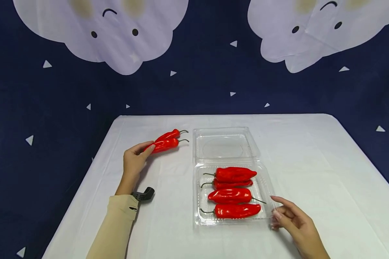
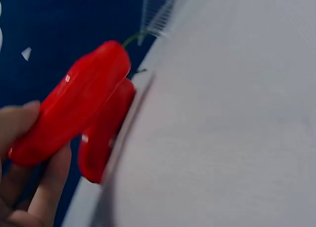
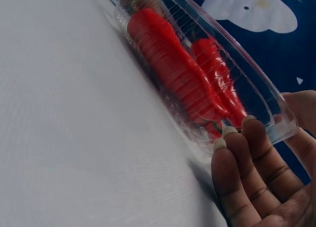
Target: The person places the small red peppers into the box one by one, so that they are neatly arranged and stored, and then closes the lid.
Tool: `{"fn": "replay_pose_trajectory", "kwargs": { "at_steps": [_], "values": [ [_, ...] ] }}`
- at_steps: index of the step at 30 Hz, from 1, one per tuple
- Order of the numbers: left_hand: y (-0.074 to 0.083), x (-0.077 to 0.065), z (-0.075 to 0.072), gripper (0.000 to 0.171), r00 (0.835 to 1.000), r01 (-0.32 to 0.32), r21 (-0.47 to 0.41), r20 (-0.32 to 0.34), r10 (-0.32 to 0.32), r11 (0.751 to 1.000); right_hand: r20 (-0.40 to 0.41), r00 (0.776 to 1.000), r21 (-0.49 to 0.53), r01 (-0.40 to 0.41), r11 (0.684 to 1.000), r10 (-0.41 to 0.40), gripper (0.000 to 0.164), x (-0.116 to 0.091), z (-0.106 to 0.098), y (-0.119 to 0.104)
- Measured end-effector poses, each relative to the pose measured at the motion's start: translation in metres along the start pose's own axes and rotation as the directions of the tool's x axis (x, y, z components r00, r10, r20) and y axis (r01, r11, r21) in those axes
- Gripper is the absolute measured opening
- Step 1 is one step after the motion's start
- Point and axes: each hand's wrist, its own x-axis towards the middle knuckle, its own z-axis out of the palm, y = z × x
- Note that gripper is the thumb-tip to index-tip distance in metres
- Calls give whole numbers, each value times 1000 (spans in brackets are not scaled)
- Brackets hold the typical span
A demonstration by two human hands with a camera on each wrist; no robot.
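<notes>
At the table's left, my left hand (image 1: 134,162) pinches the tip end of a red pepper (image 1: 164,145) between thumb and fingers, its green stem pointing right. Just behind it a second red pepper (image 1: 171,134) lies on the table; in the left wrist view, the held pepper (image 2: 74,101) partly covers it. The hinged clear plastic container (image 1: 199,220) stands with its lid (image 1: 251,144) folded back. Several red peppers (image 1: 235,174) lie in a row inside its base. My right hand (image 1: 296,223) holds the container's near right corner, fingertips (image 3: 228,133) against the outer wall.
A white cloth covers the table (image 1: 168,201). Behind it hangs a dark blue backdrop (image 1: 201,86) with clouds and small white triangles. A black strap mount (image 1: 144,194) sits at the left wrist, below the beige sleeve (image 1: 116,223).
</notes>
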Motion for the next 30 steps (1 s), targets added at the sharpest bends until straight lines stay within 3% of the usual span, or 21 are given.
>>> {"fn": "replay_pose_trajectory", "kwargs": {
  "at_steps": [3, 6, 10, 13, 16, 21, 24, 30],
  "values": [
    [10, -2, -3, 30, 997, -2, -23, -77, 0, 1000, 18, 1000, 9, 18, 1000, -18, 43, 2, -1, 1],
    [29, -7, 0, 29, 995, -19, -66, -102, 12, 998, 20, 1000, 8, 11, 1000, -11, 43, 2, -2, 2],
    [63, -23, 21, 28, 994, -102, -134, -48, 96, 986, 20, 1000, 18, 8, 1000, -8, 43, 2, -4, 3],
    [82, -43, 48, 24, 981, -179, -174, 47, 190, 968, 16, 1000, 24, 9, 1000, -9, 43, 1, -5, 4],
    [93, -67, 75, 21, 945, -239, -217, 170, 278, 946, 12, 1000, 29, 10, 1000, -11, 43, 0, -5, 5],
    [100, -106, 101, 21, 848, -340, -228, 346, 402, 912, 9, 1000, 33, 9, 999, -9, 44, -1, -4, 4],
    [99, -121, 109, 21, 796, -374, -217, 424, 432, 902, 9, 1000, 33, 8, 999, -8, 43, 0, -4, 3],
    [94, -138, 117, 21, 739, -414, -211, 489, 463, 885, 7, 1000, 33, 2, 999, -2, 43, 1, -2, 3]
  ]
}}
